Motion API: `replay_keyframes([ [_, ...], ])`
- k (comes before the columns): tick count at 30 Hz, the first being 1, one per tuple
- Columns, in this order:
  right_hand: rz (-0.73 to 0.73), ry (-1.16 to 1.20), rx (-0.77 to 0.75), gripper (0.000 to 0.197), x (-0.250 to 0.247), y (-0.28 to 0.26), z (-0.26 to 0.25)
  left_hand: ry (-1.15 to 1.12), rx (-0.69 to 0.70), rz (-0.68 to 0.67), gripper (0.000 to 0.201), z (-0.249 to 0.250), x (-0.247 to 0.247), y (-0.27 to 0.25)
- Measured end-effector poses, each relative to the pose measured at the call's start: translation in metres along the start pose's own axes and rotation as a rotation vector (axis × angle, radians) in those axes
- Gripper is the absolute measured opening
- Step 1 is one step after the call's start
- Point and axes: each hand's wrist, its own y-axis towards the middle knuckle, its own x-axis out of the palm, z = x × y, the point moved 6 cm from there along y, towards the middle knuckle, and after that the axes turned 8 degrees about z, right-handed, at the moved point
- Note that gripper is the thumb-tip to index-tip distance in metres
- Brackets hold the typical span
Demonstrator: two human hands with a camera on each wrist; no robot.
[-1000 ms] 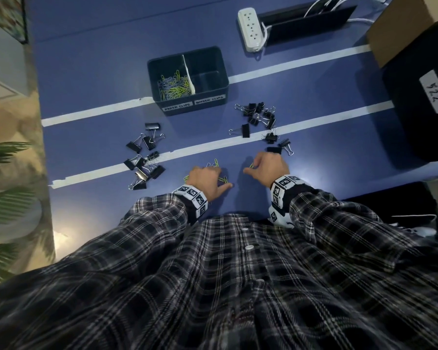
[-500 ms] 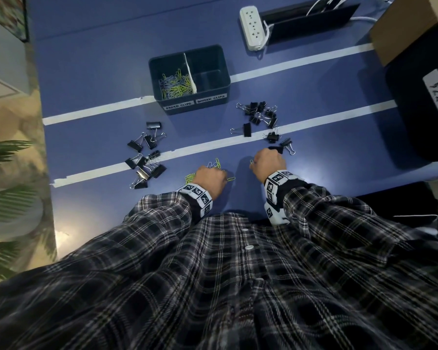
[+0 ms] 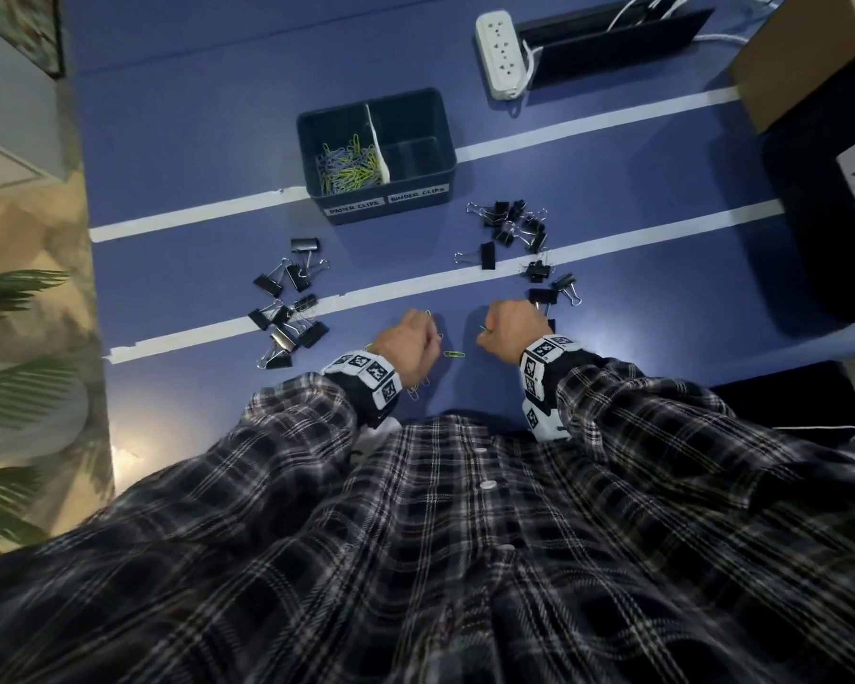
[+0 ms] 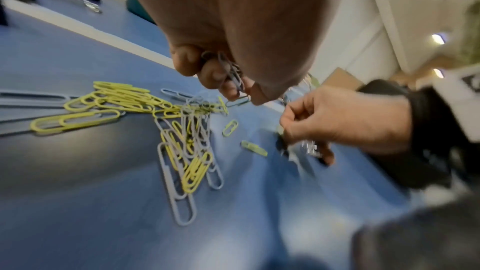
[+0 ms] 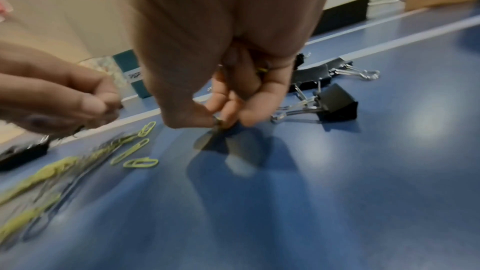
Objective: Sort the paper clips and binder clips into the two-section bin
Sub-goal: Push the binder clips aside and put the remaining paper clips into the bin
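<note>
Plainly, left hand (image 4: 228, 34): fingers curled round a small bunch of grey paper clips, low centre of the head view, just above the loose paper clips (image 4: 135, 100) on the desk (image 3: 208, 91).
Right hand (image 5: 221, 52): fingertips pinched on something small at the desk surface; a yellow-green clip shows inside the curled fingers, but blur hides what the tips hold.
Bin (image 3: 381, 155): upper centre of the head view; the left section holds paper clips, the right section looks bare.
Binder clips (image 3: 287, 308): two black clusters, left and right (image 3: 514, 234) of centre, none binned.
Risk, spill: the left bunch is loosely held, so clips may slide out on the way to the bin.
Risk, tangle: piled clips interlock, so lifting one could drag others off the desk edge.
Risk, mis-sort: a right-hand drop could land in the right section, as it sits nearer that hand.
</note>
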Motion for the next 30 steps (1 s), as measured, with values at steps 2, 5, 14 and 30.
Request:
replay_keyframes([
  [2, 0.01, 0.33, 0.062, 0.01, 0.003, 0.001, 0.004, -0.126, -0.102, 0.062, 0.024, -0.01, -0.009, 0.0],
  [5, -0.039, 0.722, 0.257, 0.007, 0.004, 0.002, 0.007, -0.248, -0.295, 0.05, 0.019, -0.034, -0.014, 0.003],
  [14, -0.51, 1.134, 0.469, 0.021, 0.015, -0.017, -0.01, -1.261, -0.619, -0.072, 0.025, -0.047, -0.019, -0.013],
  [30, -0.085, -0.077, -0.267, 0.028, 0.011, -0.01, -0.039, -0.937, -0.696, -0.061, 0.031, -0.087, -0.026, -0.04],
])
